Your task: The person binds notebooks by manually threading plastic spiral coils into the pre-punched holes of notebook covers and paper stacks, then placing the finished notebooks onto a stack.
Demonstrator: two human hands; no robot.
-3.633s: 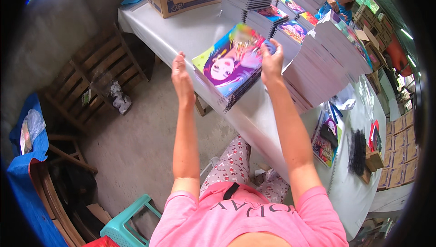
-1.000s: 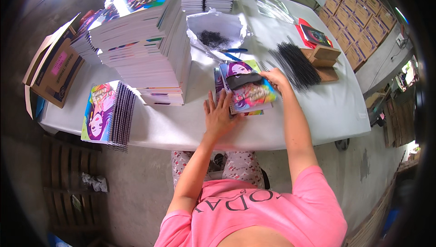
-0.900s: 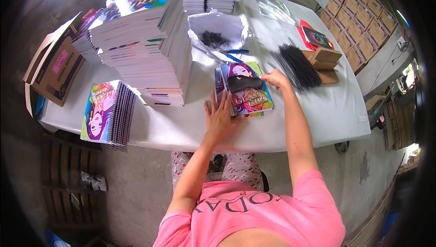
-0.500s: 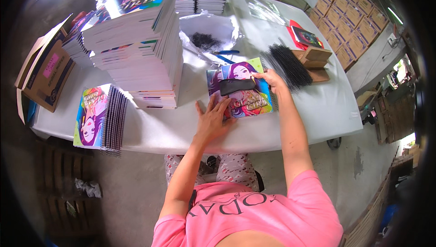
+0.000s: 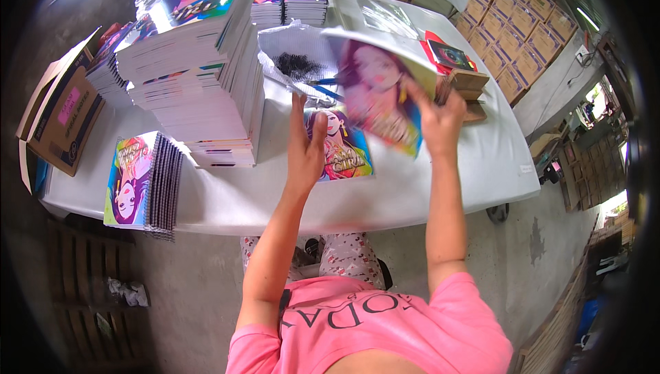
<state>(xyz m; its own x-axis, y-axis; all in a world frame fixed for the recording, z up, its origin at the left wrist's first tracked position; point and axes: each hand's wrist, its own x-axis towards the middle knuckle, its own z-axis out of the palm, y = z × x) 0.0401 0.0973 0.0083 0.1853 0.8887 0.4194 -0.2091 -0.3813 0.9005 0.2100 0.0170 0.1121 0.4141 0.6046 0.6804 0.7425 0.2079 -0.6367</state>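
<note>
the right hand (image 5: pixel 440 116) grips a blurry picture sheet (image 5: pixel 378 89) and holds it up over the white tabletop (image 5: pixel 474 168). the left hand (image 5: pixel 306 147) is open, fingers straight, just over a bright book (image 5: pixel 344 147) lying flat near the middle. a tall pile of books (image 5: pixel 199 78) stands to the left.

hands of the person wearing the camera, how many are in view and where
2. The left hand is open above the colourful notebook lying on the white table. The right hand grips a blurred illustrated cover sheet raised off the table.
</note>
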